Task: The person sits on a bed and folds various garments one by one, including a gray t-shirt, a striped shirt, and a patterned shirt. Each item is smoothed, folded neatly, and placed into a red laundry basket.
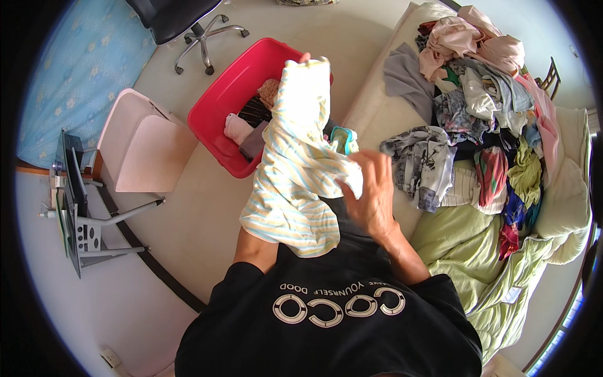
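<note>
A striped knit garment (301, 155) in white, yellow and pale blue covers my left forearm. Only the fingertips of my left hand (305, 57) show at its top edge, so its grip is hidden. At the right side, my right hand (374, 193) has a drawn-out part of the garment between thumb and fingers; the fingers are slightly blurred. Beneath and beyond the garment stands a red plastic tub (212, 103). Inside the tub lie a white cloth (238, 128), a dark striped cloth (254, 112) and a brownish patterned cloth (268, 93). A turquoise-edged item (344, 140) shows behind the garment.
To the right, a bed (377, 94) bears a heap of clothes (476, 99) and a green quilt (447, 245). A pale folding chair (146, 151) and a black swivel chair (174, 16) stand left of the tub. A grey metal-legged stand (94, 231) is against the left wall.
</note>
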The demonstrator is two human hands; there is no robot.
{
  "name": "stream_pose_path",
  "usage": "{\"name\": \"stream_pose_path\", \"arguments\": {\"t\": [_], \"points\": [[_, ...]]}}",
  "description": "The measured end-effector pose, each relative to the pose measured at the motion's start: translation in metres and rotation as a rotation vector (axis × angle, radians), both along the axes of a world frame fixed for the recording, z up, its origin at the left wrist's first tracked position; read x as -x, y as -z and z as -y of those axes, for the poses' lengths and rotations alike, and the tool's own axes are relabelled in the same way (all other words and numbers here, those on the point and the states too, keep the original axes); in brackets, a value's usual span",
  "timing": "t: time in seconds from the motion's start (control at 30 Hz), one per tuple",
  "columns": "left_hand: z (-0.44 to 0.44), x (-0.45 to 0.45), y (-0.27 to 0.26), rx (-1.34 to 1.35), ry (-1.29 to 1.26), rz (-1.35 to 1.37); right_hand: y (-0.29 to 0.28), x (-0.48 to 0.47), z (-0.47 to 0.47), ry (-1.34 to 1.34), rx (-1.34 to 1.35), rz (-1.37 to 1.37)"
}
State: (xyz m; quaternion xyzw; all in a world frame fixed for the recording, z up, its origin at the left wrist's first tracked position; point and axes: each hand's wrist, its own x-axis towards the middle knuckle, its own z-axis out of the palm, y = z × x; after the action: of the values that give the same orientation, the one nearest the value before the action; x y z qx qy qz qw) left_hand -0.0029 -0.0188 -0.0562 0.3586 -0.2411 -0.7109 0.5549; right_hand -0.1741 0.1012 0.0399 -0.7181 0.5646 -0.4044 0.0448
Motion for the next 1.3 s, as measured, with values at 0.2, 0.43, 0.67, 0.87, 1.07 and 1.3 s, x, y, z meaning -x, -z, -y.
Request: {"name": "stream_pose_path", "arguments": {"t": [0.2,0.43,0.67,0.87,1.07,1.3], "points": [[-0.017,-0.008,0.003,-0.027,0.041,0.009,0.003,-0.056,-0.051,-0.599,-0.37,0.025],[-0.035,-0.008,0.027,-0.121,0.058,0.08,0.057,-0.071,-0.011,-0.383,-0.217,0.05],[-0.029,0.021,0.0,-0.189,0.229,0.118,0.09,0.035,0.092,0.135,-0.786,1.549],[-0.035,-0.083,-0.097,0.092,0.457,0.224,0.117,0.133,0.082,0.284,-0.658,1.382],[-0.008,-0.213,-0.122,0.257,-0.156,0.591,0.112,0.16,0.074,0.351,-0.41,1.106],[-0.02,-0.174,-0.063,0.584,-0.455,1.612,0.034,0.074,0.069,-0.107,-0.803,1.406]]}}
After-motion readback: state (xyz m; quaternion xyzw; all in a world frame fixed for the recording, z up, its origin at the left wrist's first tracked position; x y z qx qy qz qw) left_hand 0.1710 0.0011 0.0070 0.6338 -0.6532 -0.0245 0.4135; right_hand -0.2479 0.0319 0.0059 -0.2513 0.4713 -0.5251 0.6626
